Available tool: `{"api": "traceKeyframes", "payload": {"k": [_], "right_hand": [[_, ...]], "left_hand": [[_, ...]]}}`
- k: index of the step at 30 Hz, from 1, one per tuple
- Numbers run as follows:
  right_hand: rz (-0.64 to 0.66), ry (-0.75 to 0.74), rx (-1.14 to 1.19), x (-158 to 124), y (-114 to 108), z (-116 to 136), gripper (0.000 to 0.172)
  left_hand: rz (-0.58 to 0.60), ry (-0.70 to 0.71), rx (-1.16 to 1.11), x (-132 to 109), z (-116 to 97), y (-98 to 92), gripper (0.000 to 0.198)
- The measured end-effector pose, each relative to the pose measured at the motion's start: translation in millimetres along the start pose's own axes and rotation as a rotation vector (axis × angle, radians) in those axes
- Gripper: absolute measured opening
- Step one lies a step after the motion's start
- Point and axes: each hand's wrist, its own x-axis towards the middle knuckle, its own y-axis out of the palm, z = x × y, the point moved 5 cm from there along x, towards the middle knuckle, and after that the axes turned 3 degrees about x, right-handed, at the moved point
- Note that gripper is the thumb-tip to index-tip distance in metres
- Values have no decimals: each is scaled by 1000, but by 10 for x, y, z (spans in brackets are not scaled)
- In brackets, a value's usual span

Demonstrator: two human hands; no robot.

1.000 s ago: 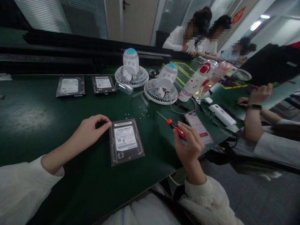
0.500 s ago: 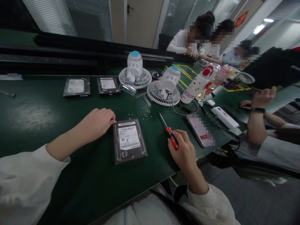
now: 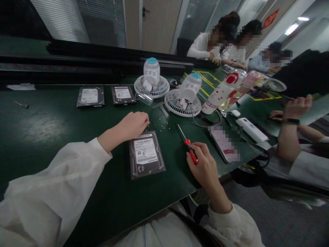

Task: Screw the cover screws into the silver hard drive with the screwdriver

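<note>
From where I stand, the right hand (image 3: pixel 204 164) is near the front edge of the green bench (image 3: pixel 115 202), its grip closed around a slim screwdriver with a red-and-black handle (image 3: pixel 187 141). The metal shaft points away from the person, its tip well apart from the work. Left of that grip, a flat, rectangular, dark grey hard drive with a white label (image 3: pixel 146 156) lies label up. At its far left corner is the left hand (image 3: pixel 133 124), fingers bent down; the fingertips are hidden, so I can't tell whether that grip is open or pinching something.

Just right of the left grip, beyond the drive, tiny silver metal screws (image 3: pixel 165 131) lie scattered on the bench. I'd judge things to be partway at most: the drive is laid out and the driver is in hand, but the screws lie loose and the blade is on none of them. Whether any sit in the drive is too small to see.

Right of the right grip lies a phone with a pale screen (image 3: pixel 223 144). Beyond the left grip and off to its left, with no hand on them, are a dark hard drive (image 3: pixel 90 96) and a smaller black drive (image 3: pixel 123 95). Past both hands stand two white plastic fans with blue caps (image 3: pixel 151 73).
</note>
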Motion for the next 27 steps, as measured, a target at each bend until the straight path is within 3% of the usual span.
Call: {"api": "traceKeyframes", "payload": {"k": [4,7,11,14,16,18,20,23,27], "right_hand": [[-2,-13,-6,6,4,3,24],[-17,-21,-16,5,-7,3,24],[-84,-35,-11,-20,-125,104,25],[-88,-107,87,-38,-219,321,22],[-4,-155,154,-35,-200,487,26],[173,-152,209,-26,-84,619,40],[328,-111,229,-20,55,701,55],[529,-73,304,-35,233,792,66],[595,-66,405,-71,295,871,63]], "left_hand": [[7,13,-4,6,65,65,37],[-51,-47,-78,-98,163,-44,41],[-176,-346,-399,-431,337,-235,42],[-115,-574,-620,-835,338,-173,53],[-78,-673,-687,-1122,263,-65,59],[-25,-673,-668,-1352,134,74,60],[-82,-630,-487,-1510,9,154,65],[-61,-482,-295,-1592,-206,290,70],[-26,-437,-315,-1564,-327,395,67]]}}
